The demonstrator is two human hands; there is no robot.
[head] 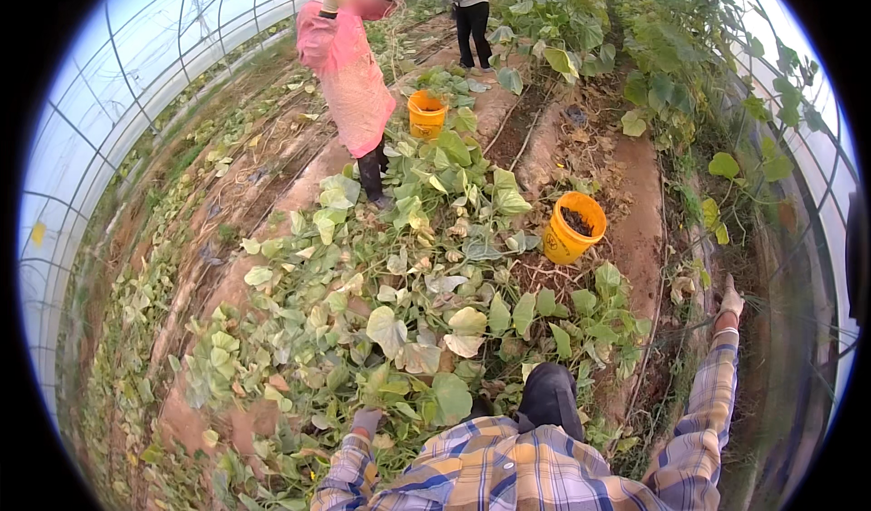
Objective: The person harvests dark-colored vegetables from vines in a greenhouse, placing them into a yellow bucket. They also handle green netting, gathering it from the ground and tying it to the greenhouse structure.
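My left hand, in a grey glove, reaches down into a heap of cut or wilted cucumber-like vines in front of my left side. Leaves surround its fingers, so any grip on a stem is hidden. Far out to the right, my right hand wears a pale glove and is held low beside the strip of soil along the greenhouse wall. Thin green strands, perhaps netting, run close to it; whether it holds any is unclear. My dark-clad knee shows among the leaves between my arms.
A yellow bucket with dark contents stands ahead, and a second yellow bucket is farther off. A person in pink stands front left; another person is beyond. Climbing vines line the right. Metal-framed plastic sheeting encloses the left.
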